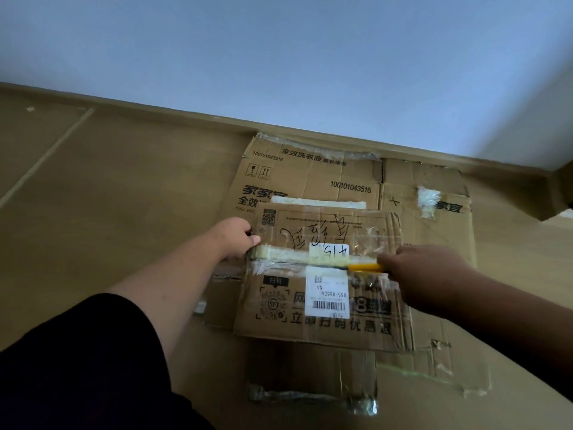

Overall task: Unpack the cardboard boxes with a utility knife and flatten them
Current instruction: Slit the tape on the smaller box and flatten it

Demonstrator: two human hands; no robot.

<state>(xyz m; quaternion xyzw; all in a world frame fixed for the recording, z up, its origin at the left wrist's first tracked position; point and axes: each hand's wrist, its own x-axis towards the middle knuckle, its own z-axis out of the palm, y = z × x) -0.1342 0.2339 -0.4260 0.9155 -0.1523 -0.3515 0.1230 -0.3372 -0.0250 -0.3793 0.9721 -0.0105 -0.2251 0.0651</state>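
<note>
A taped brown cardboard box [325, 324] with white labels lies on the floor in the middle of the head view. My left hand [235, 237] grips its left edge beside the yellowed tape seam. My right hand [431, 277] holds a yellow utility knife [364, 267], whose tip lies along the seam between the two top flaps, right at the white label. Underneath and behind the box lies a flattened cardboard box [310, 178] with black printed text and numbers.
More flattened cardboard [440, 367] with loose tape spreads to the right and towards me. A wall with a skirting board [186, 111] runs close behind the boxes. Open brown floor [108, 197] lies to the left. A dark object [561, 193] sits at the right edge.
</note>
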